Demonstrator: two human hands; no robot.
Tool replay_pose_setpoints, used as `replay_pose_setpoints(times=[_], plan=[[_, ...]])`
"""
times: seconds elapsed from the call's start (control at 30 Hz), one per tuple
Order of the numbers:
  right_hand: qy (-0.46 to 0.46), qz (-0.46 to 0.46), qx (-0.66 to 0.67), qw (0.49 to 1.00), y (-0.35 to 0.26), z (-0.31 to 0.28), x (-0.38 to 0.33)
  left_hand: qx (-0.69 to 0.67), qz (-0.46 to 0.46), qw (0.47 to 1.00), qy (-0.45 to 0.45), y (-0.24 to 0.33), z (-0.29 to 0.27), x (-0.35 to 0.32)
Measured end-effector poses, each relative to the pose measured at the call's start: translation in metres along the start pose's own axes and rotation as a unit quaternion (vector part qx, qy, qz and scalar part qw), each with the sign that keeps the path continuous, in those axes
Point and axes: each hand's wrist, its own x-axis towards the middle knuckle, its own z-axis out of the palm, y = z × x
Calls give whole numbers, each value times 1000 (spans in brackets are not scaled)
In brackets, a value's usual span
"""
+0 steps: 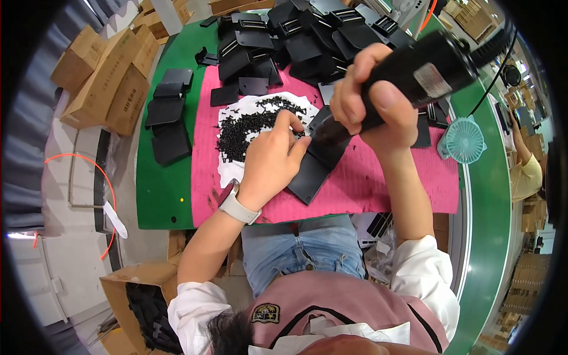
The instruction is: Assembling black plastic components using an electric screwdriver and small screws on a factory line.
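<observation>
My right hand is wrapped around a black electric screwdriver, tilted so its front end points down and left. Close to that end, the thumb and index finger of my left hand are pinched together; whatever is between them is too small to make out. Beneath the screwdriver, a flat black plate lies on the pink mat. A heap of small black screws spreads over a white sheet beside my left hand.
Black plates and brackets are piled at the back of the green table, with several more plates at left. A teal fan stands at right. Cardboard boxes are stacked left; another person's sleeve shows far right.
</observation>
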Motion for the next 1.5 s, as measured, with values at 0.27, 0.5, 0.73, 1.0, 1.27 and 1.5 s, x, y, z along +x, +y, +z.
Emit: replay_pose_setpoints(times=[0.27, 0.5, 0.73, 1.0, 1.27, 1.5], plan=[[-38, 39, -47, 997, 4, 17, 12, -56, -13, 998, 15, -7, 1, 1], [-49, 42, -52, 997, 8, 15, 13, -44, -1, 999, 12, -6, 0, 3], [-27, -3, -91, 996, 8, 19, 3, -17, 30, 999, 35, -7, 3, 3], [203, 84, -4, 976, -32, -34, -23, 6, 29, 999, 40, 5, -8, 0], [187, 115, -543, 811, -3, -78, -72, -149, 58, 986, 43, 11, -14, -8], [-23, -147, -690, 708, -31, -23, -59, -129, 111, 985, 15, 34, -50, -22]])
